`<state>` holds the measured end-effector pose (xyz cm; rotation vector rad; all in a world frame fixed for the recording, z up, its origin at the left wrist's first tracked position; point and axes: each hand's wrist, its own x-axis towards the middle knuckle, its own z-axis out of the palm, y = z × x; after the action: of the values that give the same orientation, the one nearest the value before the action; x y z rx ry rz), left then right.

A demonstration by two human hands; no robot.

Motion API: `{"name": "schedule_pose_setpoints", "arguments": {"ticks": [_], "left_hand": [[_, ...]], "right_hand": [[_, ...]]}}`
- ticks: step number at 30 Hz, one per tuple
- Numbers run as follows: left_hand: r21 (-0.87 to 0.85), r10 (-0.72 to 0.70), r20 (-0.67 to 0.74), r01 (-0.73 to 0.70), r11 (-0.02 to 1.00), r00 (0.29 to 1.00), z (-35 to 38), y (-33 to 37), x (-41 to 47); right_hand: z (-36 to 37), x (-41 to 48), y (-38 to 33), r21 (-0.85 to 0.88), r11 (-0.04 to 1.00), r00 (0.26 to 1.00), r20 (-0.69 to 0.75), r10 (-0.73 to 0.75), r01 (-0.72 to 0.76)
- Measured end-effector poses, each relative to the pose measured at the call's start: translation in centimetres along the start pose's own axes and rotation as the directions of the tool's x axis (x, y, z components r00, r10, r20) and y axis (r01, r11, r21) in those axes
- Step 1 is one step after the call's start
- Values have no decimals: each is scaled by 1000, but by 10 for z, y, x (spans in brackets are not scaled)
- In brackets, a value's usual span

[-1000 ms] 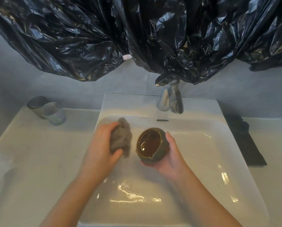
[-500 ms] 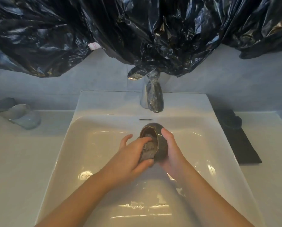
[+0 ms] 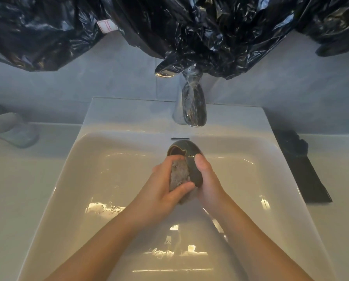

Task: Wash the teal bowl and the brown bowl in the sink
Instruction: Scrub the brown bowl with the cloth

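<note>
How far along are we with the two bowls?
Nothing looks finished. In hand: the right hand holds the teal bowl over the sink while the left hand presses a sponge inside it. Left: rinsing it, then the brown bowl, which I cannot see.

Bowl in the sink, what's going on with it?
A person is scrubbing it over the white sink. The right hand holds the teal bowl tipped on its side, and the left hand pushes a grey scrubbing pad into its brown inside. No water is seen coming from the faucet.
</note>
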<state>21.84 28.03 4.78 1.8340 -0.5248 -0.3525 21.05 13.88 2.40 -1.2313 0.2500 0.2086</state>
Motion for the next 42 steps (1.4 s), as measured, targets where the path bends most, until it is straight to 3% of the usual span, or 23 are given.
{"name": "schedule_pose_setpoints", "arguments": {"ticks": [3,5,7,9,13,15,17,20,22,24,27,29,31,33,36,38,40,42], "left_hand": [[181,29,78,-42,983,997,-9,-4,-3],[155,14,123,-33,987,992,-10,-2,-4],[23,-19,146,16,1000,989,-7,3,-5],[-33,-22,107,26,999,994,-3,3,-5],[-267,-97,49,106,958,994,1,5,-9],[-305,-110,81,130,943,991,1,6,-9],[-243,-99,98,120,963,990,0,7,-8],[-173,-90,100,106,979,991,-4,2,-6],[-71,-44,132,54,996,990,-5,0,-6],[-82,-44,165,59,995,985,-5,1,-8],[-223,-90,161,125,967,983,0,5,-8],[-316,-112,127,148,937,985,3,5,-8],[-338,-116,104,145,930,988,3,4,-9],[-289,-85,100,111,951,991,2,2,-9],[5,-8,134,7,1000,991,-3,-1,-7],[86,3,152,-17,996,988,-1,-3,-5],[1,-12,151,12,1000,989,3,-2,-6],[-155,-43,120,62,986,992,5,3,-6]], "right_hand": [[-5,-3,-9,90,987,982,150,118,-133],[-4,-4,-14,156,967,971,163,177,-202],[-1,-6,-14,158,958,969,96,226,-239],[1,-6,-10,118,974,981,25,191,-193],[8,-5,-5,-29,989,988,-42,-149,147],[10,-6,-3,-28,980,980,-36,-196,195],[9,-7,-2,24,989,989,-38,-146,147],[8,-9,-6,94,994,998,-37,51,-47],[6,-9,-13,197,969,989,8,151,-149],[6,-10,-16,244,950,981,63,183,-193],[9,-14,-11,160,981,994,16,111,-113],[8,-11,-3,43,995,994,-67,-89,92],[7,-10,3,-27,973,972,-38,-232,231],[5,-10,1,-5,982,982,5,-189,189],[2,-12,-11,197,975,993,82,85,-99],[-1,-12,-14,234,955,981,98,165,-184],[1,-12,-13,172,972,987,52,152,-159],[2,-11,-6,60,998,1000,-4,-10,10]]}}
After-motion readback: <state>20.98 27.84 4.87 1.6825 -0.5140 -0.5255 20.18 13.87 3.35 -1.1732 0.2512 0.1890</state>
